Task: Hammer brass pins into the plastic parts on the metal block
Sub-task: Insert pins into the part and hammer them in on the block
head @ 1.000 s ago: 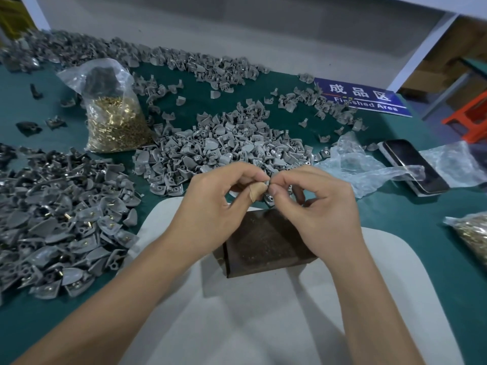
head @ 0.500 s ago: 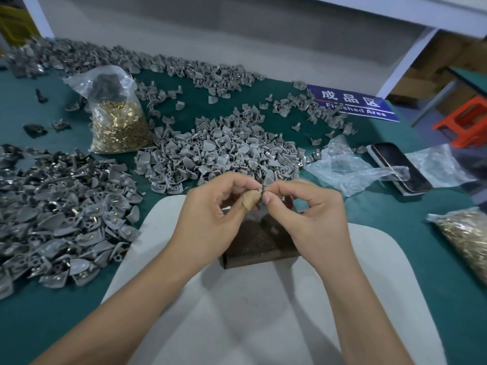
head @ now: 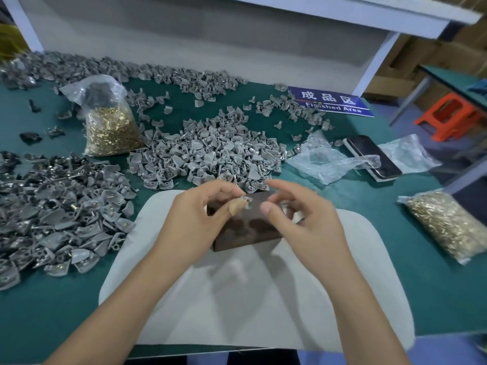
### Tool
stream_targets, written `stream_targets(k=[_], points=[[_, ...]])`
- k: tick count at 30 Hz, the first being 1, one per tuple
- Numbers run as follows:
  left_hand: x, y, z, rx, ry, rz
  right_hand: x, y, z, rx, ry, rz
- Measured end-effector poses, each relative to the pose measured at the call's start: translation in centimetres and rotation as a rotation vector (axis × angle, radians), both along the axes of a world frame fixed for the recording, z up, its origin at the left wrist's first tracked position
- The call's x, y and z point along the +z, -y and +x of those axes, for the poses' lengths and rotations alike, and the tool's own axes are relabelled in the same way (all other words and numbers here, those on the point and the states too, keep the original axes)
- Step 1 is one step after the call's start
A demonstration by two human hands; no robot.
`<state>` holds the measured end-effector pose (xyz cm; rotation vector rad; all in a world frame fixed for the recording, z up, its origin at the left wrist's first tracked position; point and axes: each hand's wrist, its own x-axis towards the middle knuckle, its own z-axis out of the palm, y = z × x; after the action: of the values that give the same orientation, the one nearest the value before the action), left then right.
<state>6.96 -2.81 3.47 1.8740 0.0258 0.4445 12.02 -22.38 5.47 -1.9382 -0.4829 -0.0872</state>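
Observation:
A dark metal block (head: 245,230) stands on a white pad (head: 250,293) at the middle of the green table. Above the block's far left corner my left hand (head: 200,219) pinches a small grey plastic part (head: 245,200) with a brass pin in it between thumb and fingers. My right hand (head: 300,219) hovers just right of the part, fingers loosely curled and blurred, holding nothing that I can see. Loose grey plastic parts lie in a heap (head: 205,156) behind the block.
A second heap of parts with pins (head: 58,214) fills the left side. One bag of brass pins (head: 110,127) stands at the back left, another (head: 448,225) lies at the right. A phone (head: 374,156), crumpled plastic bags (head: 324,159) and a blue sign (head: 329,101) lie at the back right.
My right hand has let go of the part and drawn a little to the right. My left hand keeps the part pinched. The camera has tilted, so the scene sits higher in view.

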Motion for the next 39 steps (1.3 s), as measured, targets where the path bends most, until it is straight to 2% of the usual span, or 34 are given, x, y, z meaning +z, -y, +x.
stream_targets(k=[1, 3, 4, 5, 7, 10, 12, 14, 15, 19, 22, 24, 26, 27, 30, 36, 39], points=[[-0.2, 0.0, -0.1, 0.036, 0.000, 0.049, -0.4, 1.4, 0.2, -0.141, 0.007, -0.117], [-0.4, 0.0, -0.2, 0.089, 0.017, 0.161, -1.0, 4.2, 0.2, -0.422, 0.029, -0.676], [-0.5, -0.1, -0.2, 0.102, 0.018, 0.207, -1.3, 5.0, -0.1, -0.460, -0.013, -0.899], [-0.5, -0.1, -0.2, 0.108, 0.008, 0.241, -1.6, 5.4, -0.2, -0.437, -0.076, -0.995], [-0.4, -0.2, -0.3, 0.115, -0.020, 0.285, -1.9, 5.9, -0.2, -0.361, -0.166, -0.926], [0.0, -0.7, -0.7, 0.114, -0.045, 0.365, -0.9, 6.8, 0.0, -0.294, -0.144, -0.767], [0.4, -0.9, -1.0, 0.096, -0.050, 0.398, 0.3, 7.4, -0.5, -0.275, -0.095, -0.594], [0.8, -0.9, -1.1, 0.091, -0.054, 0.447, 1.8, 6.9, -1.7, -0.192, -0.138, -0.389], [0.9, -0.8, -1.2, 0.096, -0.061, 0.480, 2.3, 6.5, -2.3, -0.127, -0.155, -0.365], [1.3, -0.6, -1.3, 0.119, -0.073, 0.556, 2.9, 4.2, -3.5, -0.053, -0.130, -0.466], [1.2, -0.4, -1.4, 0.129, -0.073, 0.536, 3.0, 3.7, -4.1, -0.224, 0.042, -0.654], [1.2, -0.3, -1.4, 0.137, -0.082, 0.536, 3.5, 3.8, -4.3, -0.312, 0.106, -0.577], [1.3, -0.3, -1.4, 0.138, -0.088, 0.548, 3.6, 3.7, -4.1, -0.171, -0.014, -0.352], [1.3, -0.3, -1.4, 0.138, -0.088, 0.558, 3.3, 3.5, -4.0, -0.081, -0.083, -0.310], [1.3, -0.3, -1.6, 0.142, -0.075, 0.583, 2.4, 2.3, -4.3, 0.005, -0.089, -0.375], [1.3, 0.1, -1.6, 0.204, -0.076, 0.705, 1.8, 1.9, -4.6, -0.107, 0.089, -0.642], [1.2, 0.1, -1.8, 0.214, -0.080, 0.693, 2.2, 1.3, -5.1, -0.103, 0.123, -0.528]])
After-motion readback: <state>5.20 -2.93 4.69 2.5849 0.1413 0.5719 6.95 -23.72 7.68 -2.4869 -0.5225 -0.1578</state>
